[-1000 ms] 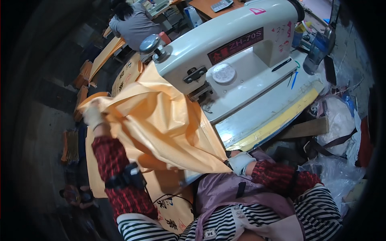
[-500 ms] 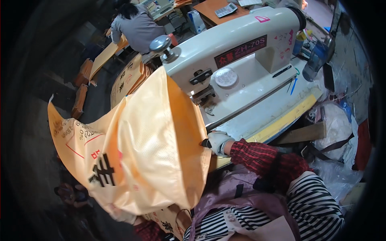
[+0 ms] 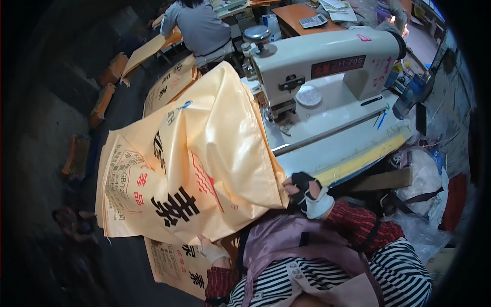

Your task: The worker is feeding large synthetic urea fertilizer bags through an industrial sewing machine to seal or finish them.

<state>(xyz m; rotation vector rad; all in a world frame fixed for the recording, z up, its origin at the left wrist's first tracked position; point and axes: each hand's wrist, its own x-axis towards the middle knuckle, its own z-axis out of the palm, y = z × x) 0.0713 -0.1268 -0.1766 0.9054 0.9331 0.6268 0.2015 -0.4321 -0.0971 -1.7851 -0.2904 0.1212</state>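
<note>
A large tan woven sack [image 3: 232, 133], with black and red printing, spreads in front of me. Its far edge lies against the sewing machine's [image 3: 307, 56] needle end. My right hand [image 3: 309, 195], in a black and white fingerless glove, pinches the sack's near right corner beside the table edge. At the near edge my left hand [image 3: 212, 250], in a pale glove, grips the sack with the thumb on top; its other fingers are mostly hidden. Beneath it lies another printed sack [image 3: 171, 268].
A stack of sacks [image 3: 169, 87] stands beyond the machine on the left, near a seated person [image 3: 197, 28]. A blue bottle [image 3: 409, 97], a pen [image 3: 372, 101] and blue snips [image 3: 381, 120] are at the right. Plastic wrap [image 3: 419, 225] lies lower right.
The sack has gone from bulging open toward me to lying flatter, its printed face turned up. My right hand has shifted right and nearer; my left hand has come out into view.
</note>
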